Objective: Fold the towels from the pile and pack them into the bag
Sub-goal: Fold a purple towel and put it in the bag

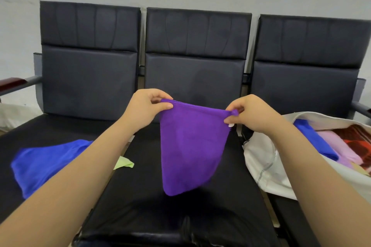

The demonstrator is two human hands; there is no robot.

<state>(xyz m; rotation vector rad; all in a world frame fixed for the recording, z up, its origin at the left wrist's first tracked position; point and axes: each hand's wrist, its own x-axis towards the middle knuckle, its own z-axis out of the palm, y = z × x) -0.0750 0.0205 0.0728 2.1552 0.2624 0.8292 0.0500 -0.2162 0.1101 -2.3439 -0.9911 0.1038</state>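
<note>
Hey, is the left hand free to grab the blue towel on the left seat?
Not yet, probably: the left hand pinches a corner of the purple towel. Otherwise nothing blocks the blue towel.

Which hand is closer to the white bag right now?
Right. The right hand, pinching one corner of the purple towel, is just left of the white bag; the left hand holds the other corner, farther off.

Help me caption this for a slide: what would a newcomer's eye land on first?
The purple towel hangs at centre over the middle seat, its top corners pinched by the left hand and the right hand. A blue towel lies loose on the left seat; the open white bag on the right holds blue, pink and red cloth.
</note>
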